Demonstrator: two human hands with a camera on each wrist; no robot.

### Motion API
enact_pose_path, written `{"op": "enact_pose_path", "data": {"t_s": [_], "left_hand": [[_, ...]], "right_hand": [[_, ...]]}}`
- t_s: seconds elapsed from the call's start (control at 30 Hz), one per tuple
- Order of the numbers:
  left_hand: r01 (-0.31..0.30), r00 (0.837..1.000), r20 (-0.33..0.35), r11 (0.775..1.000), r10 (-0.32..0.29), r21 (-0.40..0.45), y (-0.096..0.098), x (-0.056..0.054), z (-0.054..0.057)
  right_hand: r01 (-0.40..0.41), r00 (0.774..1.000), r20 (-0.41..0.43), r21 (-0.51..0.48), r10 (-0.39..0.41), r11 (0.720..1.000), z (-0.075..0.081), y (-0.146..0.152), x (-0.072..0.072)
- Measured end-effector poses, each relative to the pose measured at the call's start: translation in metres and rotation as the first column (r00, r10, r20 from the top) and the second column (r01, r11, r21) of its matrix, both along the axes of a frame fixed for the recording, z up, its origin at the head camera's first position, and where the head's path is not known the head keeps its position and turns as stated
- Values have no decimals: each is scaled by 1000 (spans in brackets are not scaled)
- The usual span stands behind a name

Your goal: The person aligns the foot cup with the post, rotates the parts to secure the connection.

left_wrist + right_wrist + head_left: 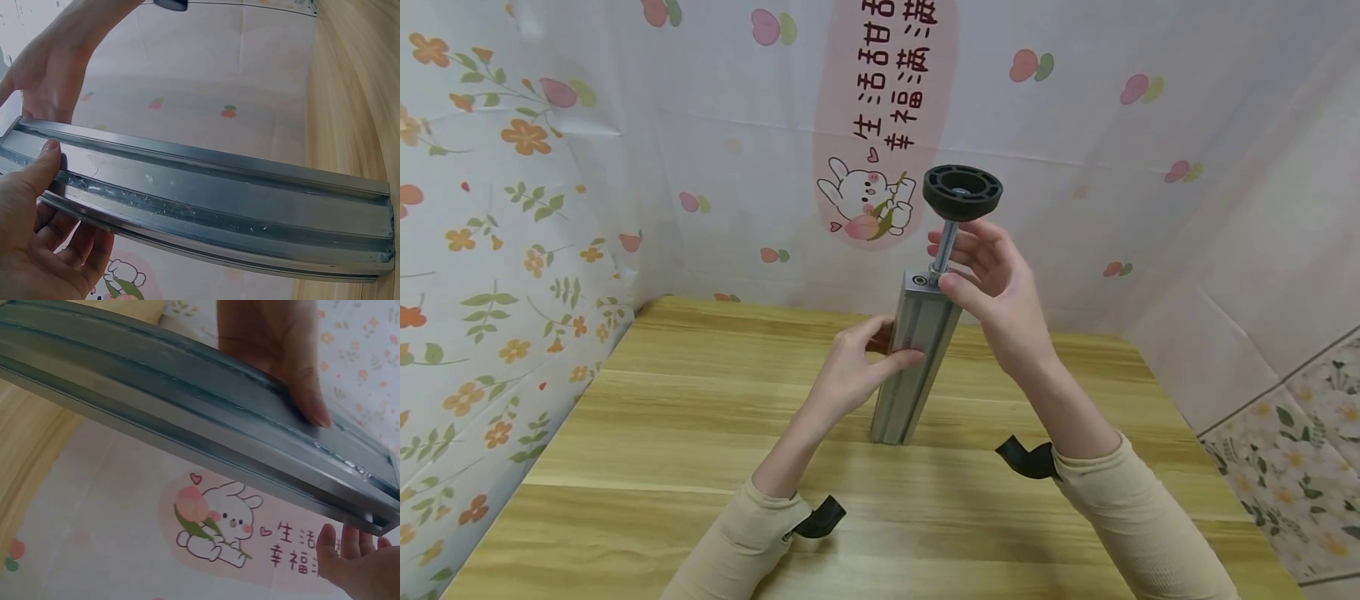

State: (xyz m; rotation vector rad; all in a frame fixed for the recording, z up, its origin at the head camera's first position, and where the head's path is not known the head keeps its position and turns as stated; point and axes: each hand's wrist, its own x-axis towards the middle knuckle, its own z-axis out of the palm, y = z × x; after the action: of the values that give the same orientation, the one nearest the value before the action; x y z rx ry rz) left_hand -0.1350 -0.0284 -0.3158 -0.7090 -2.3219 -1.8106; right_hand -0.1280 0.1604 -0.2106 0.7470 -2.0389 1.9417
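An aluminium profile (917, 350) stands on end on the table, leaning slightly. From its top rises a levelling foot (962, 190) with a black round base, a threaded metal stem and a nut at the profile's end. My left hand (861, 358) grips the profile's upper half, thumb in front and fingers behind; the left wrist view shows this thumb (47, 162) lying on the grooved face. My right hand (1000, 287) is curled round the lower stem of the levelling foot, its thumb by the nut and its fingers behind. The right wrist view hides the levelling foot.
The wood-grain table (700, 417) lies under both forearms. A printed cloth (737, 125) with fruit, a rabbit and lettering hangs behind it. Flowered cloth (497, 250) covers the left side. Black curved pieces (820, 518) stick out at both sleeve cuffs.
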Motion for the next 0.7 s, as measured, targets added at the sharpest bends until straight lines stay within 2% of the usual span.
{"op": "enact_pose_path", "data": {"t_s": [0.13, 0.3, 0.7], "left_hand": [[0, 1000, 5, 1000, -1, 4, 0, -1, -1], [6, 1000, -4, 1000, -6, 5, -1, -2, -2], [14, 1000, -10, 1000, -14, -7, -1, -4, -4]], "right_hand": [[10, 999, 36, 65, -12, 998, -9, 4, 1], [19, 999, 43, 136, -25, 991, -17, 8, 2], [16, 995, 88, 243, -39, 970, -30, 13, 4]]}}
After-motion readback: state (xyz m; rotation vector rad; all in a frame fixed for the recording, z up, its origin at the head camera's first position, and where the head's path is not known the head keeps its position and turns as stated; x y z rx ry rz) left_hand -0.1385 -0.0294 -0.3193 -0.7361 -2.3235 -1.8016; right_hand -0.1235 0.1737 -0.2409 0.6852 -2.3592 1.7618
